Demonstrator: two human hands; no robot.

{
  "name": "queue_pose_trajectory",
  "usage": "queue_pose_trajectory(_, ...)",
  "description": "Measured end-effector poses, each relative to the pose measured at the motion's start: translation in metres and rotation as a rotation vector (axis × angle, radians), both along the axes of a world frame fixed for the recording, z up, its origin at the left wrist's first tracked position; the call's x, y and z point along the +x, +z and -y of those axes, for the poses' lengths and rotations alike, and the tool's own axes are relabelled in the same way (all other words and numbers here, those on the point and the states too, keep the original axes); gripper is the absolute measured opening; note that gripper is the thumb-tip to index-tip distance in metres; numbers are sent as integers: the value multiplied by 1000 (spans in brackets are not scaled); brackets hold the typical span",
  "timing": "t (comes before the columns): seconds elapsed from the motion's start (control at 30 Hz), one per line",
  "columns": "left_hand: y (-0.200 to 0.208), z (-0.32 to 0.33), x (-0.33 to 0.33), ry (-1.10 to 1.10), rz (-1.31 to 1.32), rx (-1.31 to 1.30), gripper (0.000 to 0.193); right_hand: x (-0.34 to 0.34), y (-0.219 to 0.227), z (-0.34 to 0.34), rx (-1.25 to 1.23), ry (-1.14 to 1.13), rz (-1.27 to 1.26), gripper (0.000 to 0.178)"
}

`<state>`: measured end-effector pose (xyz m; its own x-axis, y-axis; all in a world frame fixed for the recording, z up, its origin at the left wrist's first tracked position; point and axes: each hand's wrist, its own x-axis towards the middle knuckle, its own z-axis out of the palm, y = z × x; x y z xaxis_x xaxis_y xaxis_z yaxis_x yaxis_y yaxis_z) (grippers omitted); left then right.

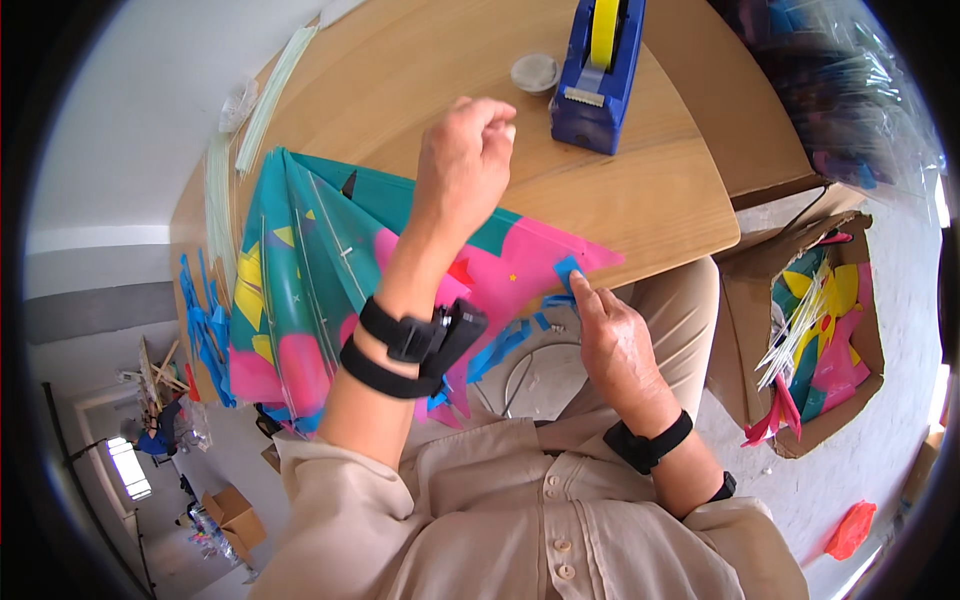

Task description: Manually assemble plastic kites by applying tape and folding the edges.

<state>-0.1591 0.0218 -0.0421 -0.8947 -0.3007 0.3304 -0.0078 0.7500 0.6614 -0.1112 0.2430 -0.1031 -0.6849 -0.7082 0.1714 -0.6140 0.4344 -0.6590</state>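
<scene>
A teal, pink and yellow kite (pixel 330 250) of thin sheet with slim rods lies partly on the wooden table, its pink corner reaching right along the near edge. At that corner, my right hand (pixel 615 340) pinches a blue strip (pixel 567 268) against the pink sheet. More blue strip hangs below the edge beside it. My left hand (pixel 468 155) is raised above the kite's far edge, fingers curled together; whatever may be between them is hidden. Just right of it stands a blue tape dispenser (pixel 590 125) with a yellow core. Black straps circle both my wrists.
A small round whitish piece (pixel 535 73) sits beside the dispenser. Blue strips (pixel 207 320) and pale thin rods (pixel 272 100) lie along the left table edge. An open cardboard box (pixel 845 400) with kite pieces is at right. A red bag (pixel 852 530) lies on the floor.
</scene>
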Motion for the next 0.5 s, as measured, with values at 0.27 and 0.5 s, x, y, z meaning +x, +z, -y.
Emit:
queue_pose_trajectory(0.27, -26, 26, -92, 332, 243, 316, 22, 0, -1, -3, 13, 6, 66, 48)
queue_pose_trajectory(0.5, 3, 0, -78, 60, -60, 199, 20, -2, -1, -4, 19, 7, 110, 49)
